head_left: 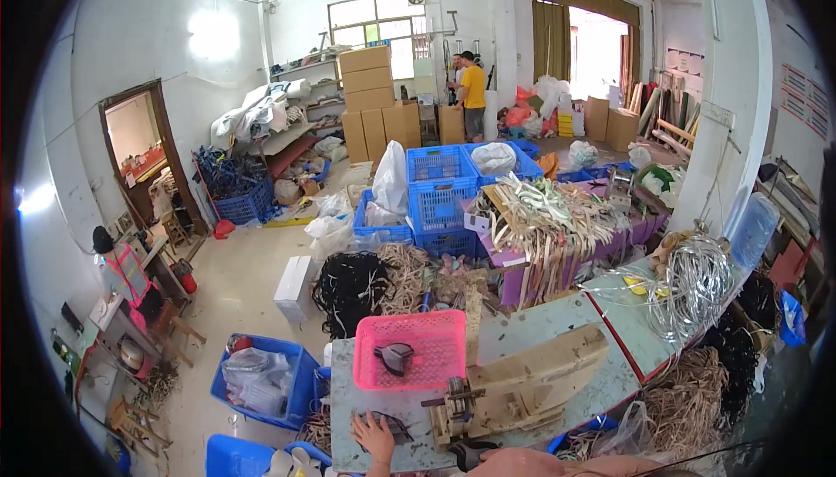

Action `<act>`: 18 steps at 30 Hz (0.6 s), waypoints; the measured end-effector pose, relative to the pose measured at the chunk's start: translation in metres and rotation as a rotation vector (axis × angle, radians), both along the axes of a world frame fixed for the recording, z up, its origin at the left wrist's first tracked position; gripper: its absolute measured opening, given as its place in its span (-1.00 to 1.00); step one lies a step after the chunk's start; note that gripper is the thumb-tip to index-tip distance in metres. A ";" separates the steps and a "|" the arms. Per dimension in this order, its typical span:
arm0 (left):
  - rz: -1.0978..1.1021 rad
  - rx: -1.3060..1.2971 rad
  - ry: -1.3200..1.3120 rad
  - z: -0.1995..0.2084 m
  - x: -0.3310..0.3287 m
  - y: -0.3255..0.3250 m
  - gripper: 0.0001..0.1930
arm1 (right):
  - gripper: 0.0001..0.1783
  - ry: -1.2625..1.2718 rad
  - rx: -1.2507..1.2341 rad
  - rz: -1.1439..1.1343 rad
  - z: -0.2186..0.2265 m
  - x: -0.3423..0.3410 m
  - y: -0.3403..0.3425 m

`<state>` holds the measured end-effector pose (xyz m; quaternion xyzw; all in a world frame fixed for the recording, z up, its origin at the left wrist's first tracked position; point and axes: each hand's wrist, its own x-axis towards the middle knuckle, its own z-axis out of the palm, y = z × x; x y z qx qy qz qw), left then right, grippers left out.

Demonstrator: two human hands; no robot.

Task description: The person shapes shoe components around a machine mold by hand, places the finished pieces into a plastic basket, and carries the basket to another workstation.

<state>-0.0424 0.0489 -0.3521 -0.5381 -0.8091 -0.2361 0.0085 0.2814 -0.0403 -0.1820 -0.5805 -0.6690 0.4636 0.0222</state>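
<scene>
Hands: left hand (373, 435) lies with fingers spread at the edge of a flat dark piece (399, 427) on the table (522, 324); right hand (491, 456) is mostly hidden beside a curved dark piece (468, 453), so its grip cannot be told.
Dark pieces: probably light, soft and bendy; best pinched by an outer edge.
Pink basket (435, 320): on the table beyond the left hand, holding a black-and-grey cupped piece (394, 358).
Blue crate (303, 394): left of the table, filled with clear plastic bags (257, 381).

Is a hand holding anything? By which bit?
Can't tell: the left hand is at the left end of a dark piece, the right hand by a black pad.
</scene>
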 end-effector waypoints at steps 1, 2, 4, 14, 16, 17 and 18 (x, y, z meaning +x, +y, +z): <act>-0.015 -0.032 -0.054 0.008 0.006 0.005 -0.50 | -0.61 -0.004 0.001 -0.001 -0.001 0.000 0.000; -0.029 -0.064 -0.107 0.015 0.011 0.007 -0.47 | -0.62 -0.009 0.001 -0.006 -0.002 0.000 -0.002; -0.022 0.038 -0.012 0.023 0.010 0.004 -0.45 | -0.62 -0.008 -0.011 0.011 -0.005 0.000 -0.004; -0.724 -0.599 -0.864 0.060 0.104 -0.050 -0.59 | -0.63 0.112 0.035 -0.116 0.000 -0.004 -0.008; -0.775 -0.678 -0.889 0.039 0.118 -0.055 -0.59 | -0.63 0.151 0.045 -0.125 -0.017 -0.006 -0.007; -0.773 -0.704 -0.895 0.032 0.121 -0.055 -0.60 | -0.63 0.147 0.053 -0.114 -0.030 -0.002 -0.004; -0.772 -0.731 -0.897 0.026 0.123 -0.055 -0.60 | -0.62 0.142 0.060 -0.107 -0.045 0.005 -0.003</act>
